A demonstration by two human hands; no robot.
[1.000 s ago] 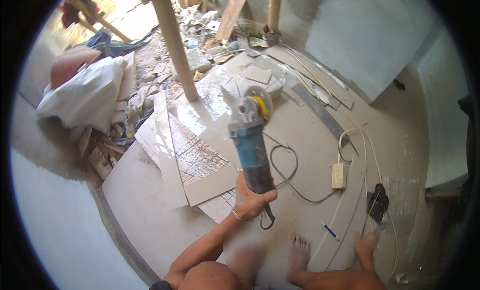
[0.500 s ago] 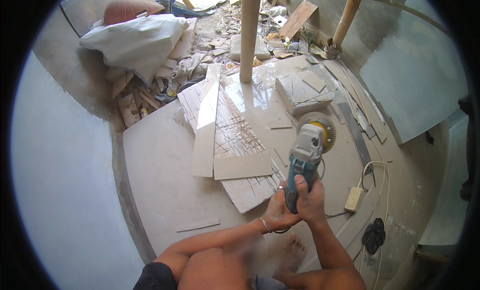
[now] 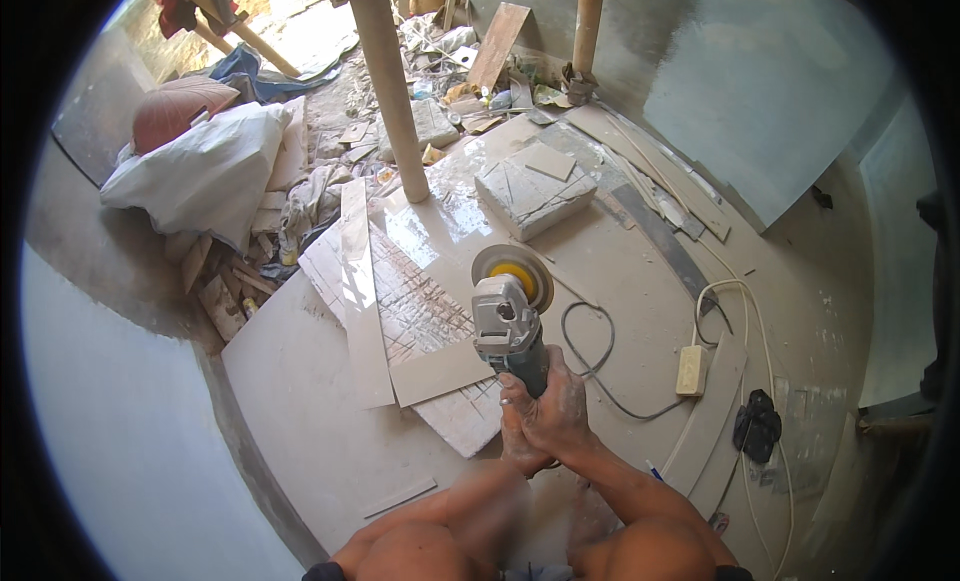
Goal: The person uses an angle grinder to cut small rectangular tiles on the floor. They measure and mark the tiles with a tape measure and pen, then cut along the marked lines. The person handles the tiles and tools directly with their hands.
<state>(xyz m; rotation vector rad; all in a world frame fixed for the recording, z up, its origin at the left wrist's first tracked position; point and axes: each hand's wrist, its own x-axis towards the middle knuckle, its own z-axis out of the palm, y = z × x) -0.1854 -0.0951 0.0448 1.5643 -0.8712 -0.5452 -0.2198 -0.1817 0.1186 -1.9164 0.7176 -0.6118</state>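
Observation:
I hold an angle grinder (image 3: 506, 326) in front of me, its toothed disc with a yellow centre (image 3: 540, 271) pointing away. My right hand (image 3: 560, 406) is closed round the rear of its body. Beneath and beside it, my left hand (image 3: 514, 443) also grips the tool's back end, partly hidden by the right. Just left of the grinder, a beige tile piece (image 3: 437, 373) lies across a scored, pale slab (image 3: 425, 306). A long, narrow tile strip (image 3: 362, 316) lies along that slab's left side.
A concrete block (image 3: 535, 206) carries a small tile piece (image 3: 550, 162). A post (image 3: 395, 101) stands beyond the slab. The grinder's dark cord (image 3: 610, 381) loops toward a cream power strip (image 3: 691, 371) at right. Rubble and a white sack (image 3: 200, 171) fill the far left.
My view has swung to the right, so the scene shifts left. The grinder has turned from leaning rightward to nearly straight ahead, and my right hand now covers more of my left.

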